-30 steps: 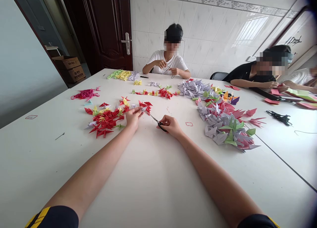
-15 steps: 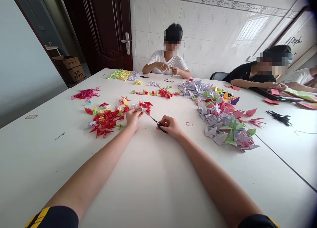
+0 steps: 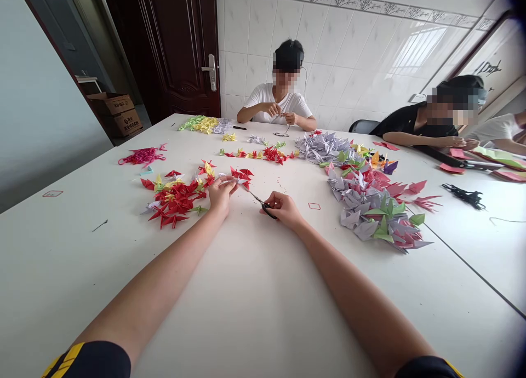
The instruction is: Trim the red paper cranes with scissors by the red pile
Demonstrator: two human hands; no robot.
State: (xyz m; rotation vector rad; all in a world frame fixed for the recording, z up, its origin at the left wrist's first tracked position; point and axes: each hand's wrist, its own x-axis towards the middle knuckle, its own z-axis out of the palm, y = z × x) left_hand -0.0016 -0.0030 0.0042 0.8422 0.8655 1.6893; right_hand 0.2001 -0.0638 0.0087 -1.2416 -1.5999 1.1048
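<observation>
My right hand [image 3: 283,208] is closed around the black handles of small scissors [image 3: 259,201], whose blades point up and left. My left hand [image 3: 222,193] pinches a small pale paper crane [image 3: 237,182] right at the blade tips. Just left of that hand lies a heap of mostly red paper cranes [image 3: 176,198] with a few yellow and green ones. A few red cranes [image 3: 243,175] lie just beyond the blades.
A big pile of lilac, pink and green cranes [image 3: 372,205] lies to the right on the white table [image 3: 255,290]. A row of cranes [image 3: 263,153], pink cord [image 3: 142,156] and black cord [image 3: 464,194] lie farther off. Three people sit at the far side.
My hands hardly move; the scissor tips stay at the pale crane. The person opposite shifts their hands slightly with a thin cord.
</observation>
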